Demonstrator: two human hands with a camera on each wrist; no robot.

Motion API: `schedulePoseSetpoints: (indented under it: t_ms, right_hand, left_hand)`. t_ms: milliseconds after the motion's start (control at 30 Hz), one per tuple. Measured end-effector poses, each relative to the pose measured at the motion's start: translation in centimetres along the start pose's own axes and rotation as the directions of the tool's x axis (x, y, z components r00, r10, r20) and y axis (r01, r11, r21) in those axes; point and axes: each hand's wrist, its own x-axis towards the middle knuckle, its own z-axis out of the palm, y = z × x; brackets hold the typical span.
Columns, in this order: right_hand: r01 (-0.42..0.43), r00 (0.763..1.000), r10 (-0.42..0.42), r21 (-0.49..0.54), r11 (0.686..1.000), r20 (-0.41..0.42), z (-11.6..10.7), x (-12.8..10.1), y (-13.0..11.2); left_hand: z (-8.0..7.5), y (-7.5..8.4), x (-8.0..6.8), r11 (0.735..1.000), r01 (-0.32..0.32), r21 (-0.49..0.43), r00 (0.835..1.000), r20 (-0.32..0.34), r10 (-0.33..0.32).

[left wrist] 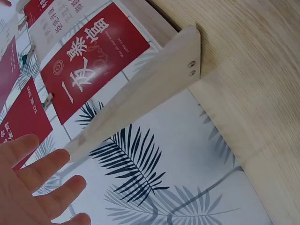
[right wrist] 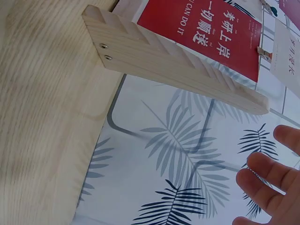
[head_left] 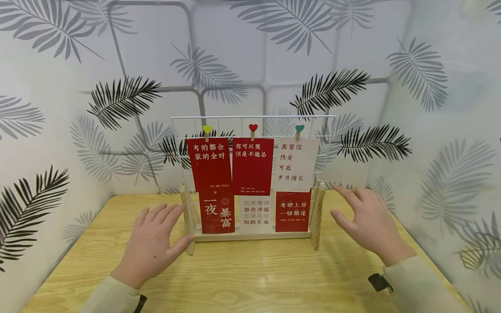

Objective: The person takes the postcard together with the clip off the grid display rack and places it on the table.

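Wooden rack [head_left: 254,237]: screws [right wrist: 104,46] only in wrist views; left grip [head_left: 152,243], right grip [head_left: 369,222] beside it, spread.

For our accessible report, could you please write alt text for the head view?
A person's left hand and right hand flank a wire-and-wood rack on a wooden table. Six red or white cards hang on it in two rows, heart-topped clips on the upper three.
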Motion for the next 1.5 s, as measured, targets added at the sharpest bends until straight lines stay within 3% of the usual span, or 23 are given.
schedulePoseSetpoints:
  t_ms: [367,567,1067,1267,1500]
  right_hand:
    - [0.004,1.000,-0.003,0.034,0.999,-0.012,-0.3,0.6,-0.6]
    - [-0.021,1.000,0.021,0.077,0.997,0.001,-0.6,0.8,-1.2]
    - [-0.060,0.997,0.054,0.108,0.992,0.052,-1.7,1.8,-1.7]
    - [-0.055,0.997,0.049,0.111,0.992,0.056,-2.0,2.2,-2.0]
    - [-0.048,0.998,0.043,0.127,0.991,0.045,-2.3,2.7,-2.3]
  left_hand:
    - [-0.2,1.2,0.5,0.997,0.007,-0.074,0.999,0.034,-0.005]
    - [-0.3,1.8,0.9,0.990,0.008,-0.144,1.000,0.016,-0.006]
    - [-0.3,3.4,2.5,0.971,0.023,-0.238,0.998,0.057,-0.010]
    - [-0.7,4.1,3.5,0.956,-0.002,-0.292,0.998,0.055,0.019]
    - [-1.1,4.9,4.8,0.927,0.024,-0.374,0.994,0.106,0.017]
